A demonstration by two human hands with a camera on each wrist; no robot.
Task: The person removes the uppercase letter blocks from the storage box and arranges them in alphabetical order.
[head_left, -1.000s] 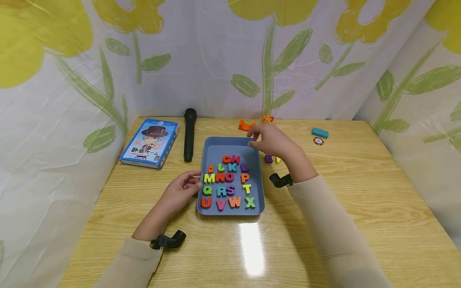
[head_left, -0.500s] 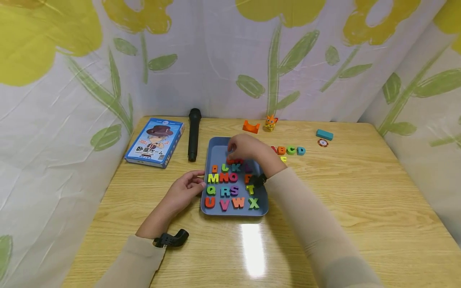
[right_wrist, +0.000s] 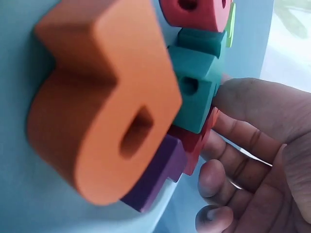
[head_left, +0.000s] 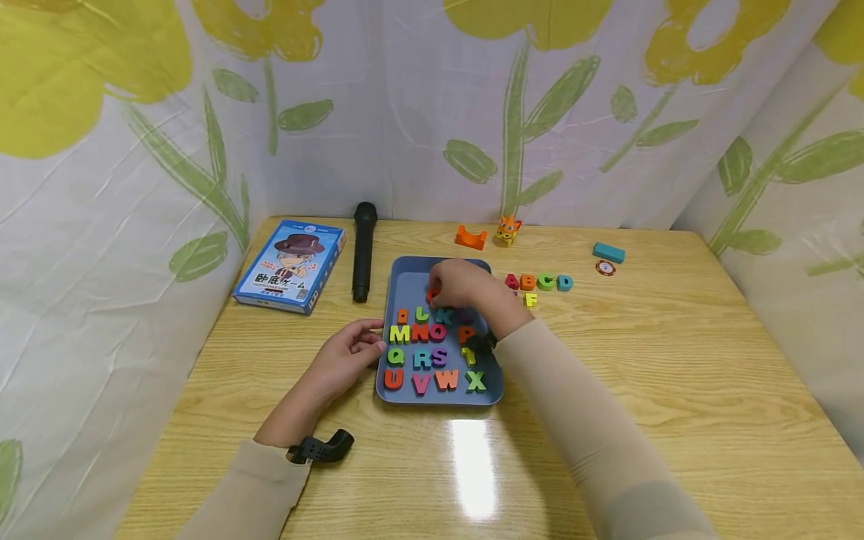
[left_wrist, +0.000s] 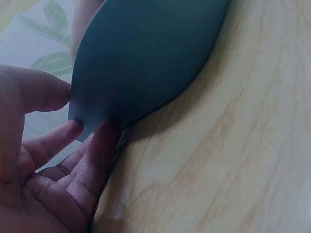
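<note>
A blue-grey tray (head_left: 451,262) holds rows of coloured letter blocks, among them a yellow M (head_left: 400,334) and an orange P (right_wrist: 121,111). My right hand (head_left: 466,289) is over the tray's upper part. Its thumb (right_wrist: 257,102) and forefinger pinch an orange-red letter block (right_wrist: 214,118), mostly hidden, beside a dark red block (right_wrist: 188,145). A teal K (right_wrist: 197,87) and a purple block (right_wrist: 158,172) lie near those fingers. My left hand (head_left: 344,358) is at the tray's left side, its fingertips (left_wrist: 107,136) touching the outer wall, with nothing gripped.
Right of the tray stand a red A (head_left: 512,282), several more letters and a yellow F (head_left: 530,300). Behind are an orange stand (head_left: 471,238) and a small figure (head_left: 508,230). A microphone (head_left: 364,255) and game box (head_left: 290,266) lie left; a teal block (head_left: 609,252) and chip (head_left: 605,268) lie right.
My right hand has moved left and down from the tray's upper right edge to the red letters inside, then shifted slightly. The left hand stays at the tray's side.
</note>
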